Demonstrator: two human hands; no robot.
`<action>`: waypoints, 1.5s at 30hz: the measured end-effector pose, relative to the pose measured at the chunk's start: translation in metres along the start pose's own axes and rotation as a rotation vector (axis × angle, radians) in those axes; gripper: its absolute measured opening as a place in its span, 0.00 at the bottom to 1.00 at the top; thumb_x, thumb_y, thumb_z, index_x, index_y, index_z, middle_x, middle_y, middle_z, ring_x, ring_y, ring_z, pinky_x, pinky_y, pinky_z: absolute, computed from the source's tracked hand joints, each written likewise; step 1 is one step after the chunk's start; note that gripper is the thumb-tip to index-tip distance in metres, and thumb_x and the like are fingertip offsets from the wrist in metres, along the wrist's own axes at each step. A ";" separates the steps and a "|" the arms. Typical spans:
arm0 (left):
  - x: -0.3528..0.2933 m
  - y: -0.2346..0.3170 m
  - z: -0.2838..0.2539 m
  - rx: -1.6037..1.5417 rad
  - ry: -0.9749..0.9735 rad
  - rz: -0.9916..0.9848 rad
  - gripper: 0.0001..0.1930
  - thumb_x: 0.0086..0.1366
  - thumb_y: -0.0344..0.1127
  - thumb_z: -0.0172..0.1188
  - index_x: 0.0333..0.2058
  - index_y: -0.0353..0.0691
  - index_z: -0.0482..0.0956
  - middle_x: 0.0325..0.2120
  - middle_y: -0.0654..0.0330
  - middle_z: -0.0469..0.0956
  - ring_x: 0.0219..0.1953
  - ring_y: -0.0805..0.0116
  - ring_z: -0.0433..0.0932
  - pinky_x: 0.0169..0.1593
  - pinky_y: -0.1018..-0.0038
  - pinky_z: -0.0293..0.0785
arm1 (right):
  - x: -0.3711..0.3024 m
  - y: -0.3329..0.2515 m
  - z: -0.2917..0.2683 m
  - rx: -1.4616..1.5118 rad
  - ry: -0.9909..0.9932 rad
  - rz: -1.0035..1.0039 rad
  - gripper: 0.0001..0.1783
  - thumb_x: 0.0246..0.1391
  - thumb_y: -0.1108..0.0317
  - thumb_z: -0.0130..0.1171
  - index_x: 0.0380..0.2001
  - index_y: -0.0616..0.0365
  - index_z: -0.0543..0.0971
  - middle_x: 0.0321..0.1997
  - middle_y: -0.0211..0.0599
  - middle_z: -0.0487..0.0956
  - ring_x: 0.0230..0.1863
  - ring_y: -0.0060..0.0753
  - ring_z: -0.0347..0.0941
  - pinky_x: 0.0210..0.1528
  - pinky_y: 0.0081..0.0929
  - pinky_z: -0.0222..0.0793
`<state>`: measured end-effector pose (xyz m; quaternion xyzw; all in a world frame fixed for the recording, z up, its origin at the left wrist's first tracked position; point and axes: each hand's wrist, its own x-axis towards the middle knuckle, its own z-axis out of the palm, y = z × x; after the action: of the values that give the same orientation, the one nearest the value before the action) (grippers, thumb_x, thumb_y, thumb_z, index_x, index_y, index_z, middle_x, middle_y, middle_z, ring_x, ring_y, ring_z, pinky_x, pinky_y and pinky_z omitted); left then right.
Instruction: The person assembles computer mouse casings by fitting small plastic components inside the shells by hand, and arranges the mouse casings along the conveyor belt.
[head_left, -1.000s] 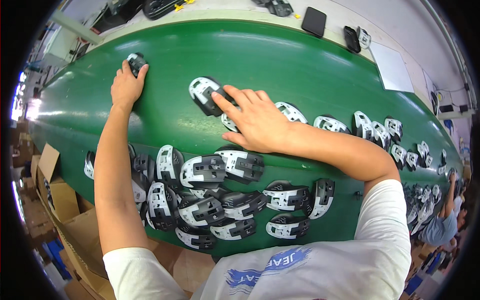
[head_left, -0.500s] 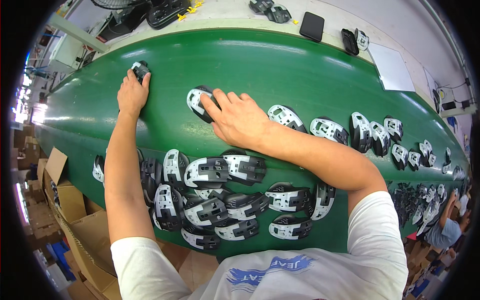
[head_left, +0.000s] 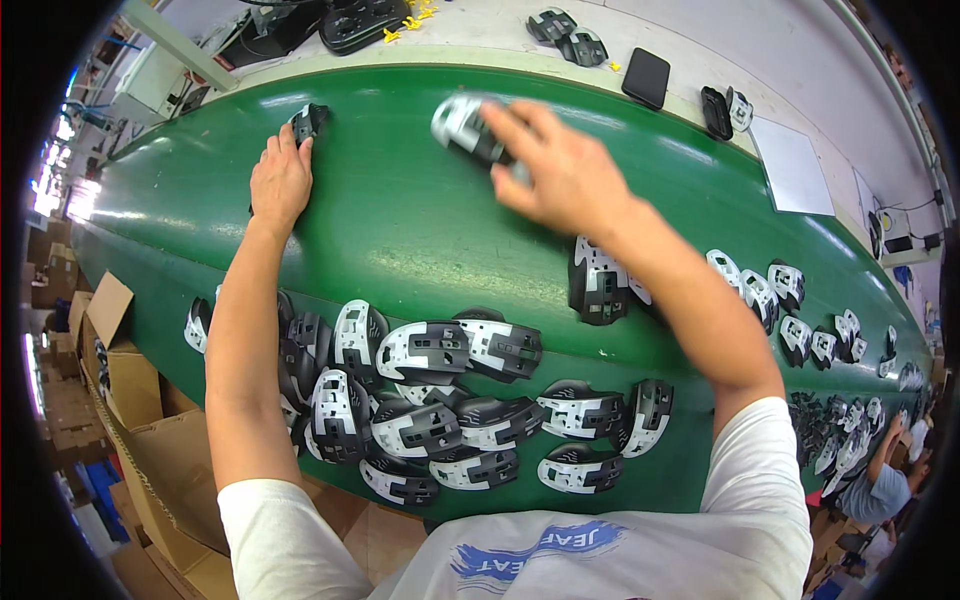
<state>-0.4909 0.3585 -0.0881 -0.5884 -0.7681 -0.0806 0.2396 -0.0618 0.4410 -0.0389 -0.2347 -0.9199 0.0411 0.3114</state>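
At the far left of the green surface, my left hand (head_left: 281,182) has its thumb and fingertips closed on the near end of a small black and white mouse shell (head_left: 311,120). Farther to the right, my right hand (head_left: 565,165) grips another mouse shell (head_left: 461,122) by its right side; both are smeared by motion. This shell's white end points left. Below my right wrist lies a mouse shell (head_left: 600,283), and my forearm partly covers what is beside it. Closer to me is a pile of similar black and white mouse shells (head_left: 415,428).
More mouse shells (head_left: 757,297) line the right side of the green surface (head_left: 400,215). On the white ledge along the far edge are a black flat case (head_left: 646,78), black shells (head_left: 567,37) and a white sheet (head_left: 792,165). An open cardboard box (head_left: 165,470) stands at left; another person (head_left: 880,485) is far right.
My right hand has carried its mouse shell away from me and to the right. My left hand stays at its shell. The view has shifted a little.
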 end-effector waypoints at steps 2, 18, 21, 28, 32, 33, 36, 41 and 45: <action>0.002 0.006 0.000 -0.013 0.012 0.008 0.26 0.83 0.49 0.51 0.66 0.32 0.72 0.47 0.45 0.81 0.46 0.43 0.85 0.48 0.53 0.83 | 0.028 0.040 0.003 -0.092 -0.025 0.049 0.38 0.62 0.52 0.66 0.73 0.48 0.71 0.64 0.50 0.78 0.47 0.57 0.86 0.51 0.50 0.85; 0.015 0.030 0.002 -0.129 -0.111 0.080 0.24 0.81 0.49 0.55 0.64 0.36 0.72 0.52 0.47 0.81 0.53 0.44 0.83 0.54 0.50 0.77 | 0.109 0.195 0.058 -0.482 -0.186 0.029 0.37 0.68 0.49 0.58 0.77 0.45 0.67 0.75 0.54 0.71 0.65 0.62 0.77 0.69 0.53 0.73; 0.006 0.015 -0.012 -0.115 -0.259 0.191 0.30 0.80 0.53 0.55 0.69 0.38 0.69 0.61 0.44 0.76 0.62 0.43 0.78 0.60 0.50 0.75 | 0.068 0.161 0.046 -0.332 -0.289 0.004 0.39 0.71 0.38 0.57 0.75 0.49 0.70 0.78 0.53 0.70 0.75 0.59 0.68 0.77 0.54 0.63; -0.026 -0.043 -0.016 -0.060 -0.340 0.041 0.35 0.77 0.65 0.54 0.70 0.47 0.73 0.60 0.46 0.78 0.60 0.40 0.78 0.65 0.43 0.72 | -0.071 0.008 -0.075 0.107 -0.878 -0.077 0.53 0.61 0.26 0.64 0.77 0.51 0.69 0.82 0.61 0.60 0.84 0.73 0.50 0.82 0.67 0.49; -0.011 -0.018 0.002 -0.088 -0.206 -0.319 0.39 0.76 0.73 0.48 0.67 0.45 0.77 0.57 0.44 0.83 0.59 0.42 0.82 0.66 0.47 0.72 | -0.109 -0.017 -0.069 0.050 -0.761 0.000 0.52 0.58 0.33 0.69 0.78 0.46 0.67 0.81 0.56 0.62 0.80 0.71 0.57 0.80 0.65 0.53; 0.003 -0.013 0.001 -0.084 -0.208 -0.315 0.39 0.76 0.73 0.48 0.67 0.45 0.77 0.57 0.44 0.83 0.59 0.42 0.82 0.66 0.47 0.72 | -0.112 -0.020 -0.068 0.023 -0.720 0.023 0.51 0.58 0.34 0.70 0.78 0.43 0.67 0.80 0.55 0.64 0.78 0.70 0.59 0.79 0.66 0.54; 0.054 0.020 -0.006 -0.161 -0.222 -0.368 0.59 0.63 0.89 0.45 0.70 0.38 0.73 0.63 0.40 0.79 0.64 0.39 0.80 0.68 0.50 0.73 | -0.112 -0.030 -0.082 -0.122 -0.640 0.030 0.49 0.58 0.37 0.71 0.78 0.38 0.68 0.79 0.53 0.65 0.77 0.67 0.62 0.78 0.67 0.55; 0.102 0.048 -0.001 0.065 -0.478 -0.202 0.47 0.67 0.74 0.58 0.65 0.34 0.77 0.62 0.37 0.79 0.61 0.39 0.82 0.65 0.51 0.77 | -0.140 -0.036 -0.086 -0.143 -0.510 0.084 0.43 0.58 0.39 0.71 0.74 0.37 0.74 0.76 0.51 0.69 0.68 0.59 0.71 0.69 0.58 0.66; 0.092 0.047 0.013 -0.174 -0.272 -0.282 0.36 0.65 0.60 0.65 0.62 0.39 0.80 0.55 0.38 0.83 0.59 0.39 0.82 0.65 0.51 0.77 | -0.159 -0.017 -0.080 -0.167 -0.365 -0.086 0.41 0.57 0.42 0.73 0.70 0.44 0.76 0.69 0.48 0.76 0.48 0.46 0.79 0.54 0.43 0.75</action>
<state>-0.4678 0.4569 -0.0642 -0.4988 -0.8583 -0.0992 0.0686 0.0891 0.3475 -0.0583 -0.2089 -0.9704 -0.0066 0.1206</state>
